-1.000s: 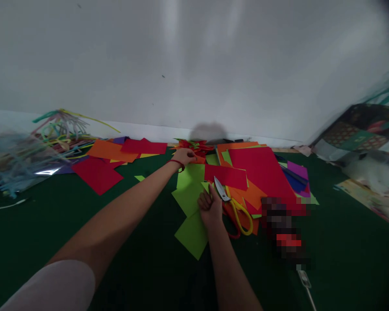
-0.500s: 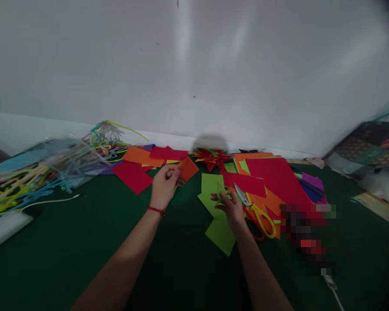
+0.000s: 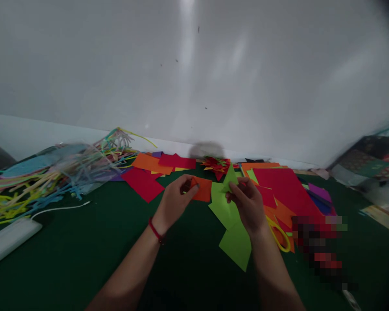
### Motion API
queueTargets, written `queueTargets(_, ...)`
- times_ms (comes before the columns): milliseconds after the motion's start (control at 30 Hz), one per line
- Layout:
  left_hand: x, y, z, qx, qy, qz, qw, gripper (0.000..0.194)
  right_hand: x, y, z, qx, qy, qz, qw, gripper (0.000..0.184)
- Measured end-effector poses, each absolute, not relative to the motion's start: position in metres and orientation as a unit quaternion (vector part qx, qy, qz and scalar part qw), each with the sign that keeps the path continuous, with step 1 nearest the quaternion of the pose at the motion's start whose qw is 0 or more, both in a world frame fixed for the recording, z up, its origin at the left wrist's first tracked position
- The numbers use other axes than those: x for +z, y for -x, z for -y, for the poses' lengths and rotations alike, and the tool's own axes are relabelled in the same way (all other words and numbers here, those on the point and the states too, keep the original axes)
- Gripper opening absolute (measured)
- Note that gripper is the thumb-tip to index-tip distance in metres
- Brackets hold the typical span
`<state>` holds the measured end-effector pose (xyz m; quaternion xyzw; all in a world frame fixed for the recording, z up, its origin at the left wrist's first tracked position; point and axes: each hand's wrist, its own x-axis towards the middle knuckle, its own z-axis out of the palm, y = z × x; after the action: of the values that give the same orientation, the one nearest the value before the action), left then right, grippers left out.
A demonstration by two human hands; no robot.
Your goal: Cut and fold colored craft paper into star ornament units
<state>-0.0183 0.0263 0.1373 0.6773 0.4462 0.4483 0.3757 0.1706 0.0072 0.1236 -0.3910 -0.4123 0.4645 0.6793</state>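
Observation:
My left hand is closed on a square piece of orange paper, pinched at its left side between thumb and fingers. A red band circles that wrist. In my right hand a pointed piece of green paper stands up from the pinching fingers. Below and left of this hand, flat green paper squares lie on the dark green table. Yellow-handled scissors lie just right of my right wrist, their blades hidden by the hand.
Red sheets are stacked on the right. Behind my hands sits a pile of red and green folded pieces. More red paper lies on the left, near a clear bag with pipe cleaners. A white power strip is at far left.
My left hand has moved right and down with the orange paper, nearer my right hand. My right hand now holds the green piece upright, further right. The whole view has shifted slightly.

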Motion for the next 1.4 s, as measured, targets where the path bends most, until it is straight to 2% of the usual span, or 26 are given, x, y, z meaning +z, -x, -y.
queueTargets(133,0.143,0.016,-0.022,0.425,-0.646,-0.425,0.471,0.018,0.125,-0.179,-0.007,0.513,0.397,0.369,0.666,0.034)
queueTargets(333,0.141,0.004,-0.019,0.436,-0.582,-0.402,0.556,0.016,0.136,-0.182,-0.006,0.514,0.404,0.383,0.653,0.019)
queueTargets(467,0.136,0.003,-0.022,0.442,-0.585,-0.438,0.521,0.023,0.134,-0.183,-0.004,0.478,0.442,0.427,0.628,0.013)
queueTargets(600,0.139,0.005,-0.022,0.451,-0.599,-0.454,0.481,0.033,0.131,-0.183,-0.004,0.459,0.455,0.451,0.615,0.022)
queueTargets(733,0.141,0.005,-0.020,0.452,-0.607,-0.445,0.479,0.025,0.132,-0.180,-0.005,0.453,0.443,0.452,0.628,0.013)
queueTargets(933,0.140,0.005,-0.018,0.434,-0.589,-0.406,0.548,0.022,0.133,-0.188,-0.004,0.446,0.439,0.441,0.644,0.022)
queueTargets(1100,0.141,0.006,-0.018,0.414,-0.633,-0.431,0.492,0.024,0.134,-0.188,-0.002,0.422,0.441,0.462,0.644,0.029)
queueTargets(1267,0.142,0.006,-0.017,0.385,-0.656,-0.430,0.486,0.023,0.136,-0.179,0.002,0.395,0.434,0.485,0.648,0.012)
queueTargets(1400,0.142,0.003,-0.014,0.378,-0.653,-0.433,0.494,0.023,0.135,-0.174,0.004,0.381,0.444,0.477,0.655,0.011)
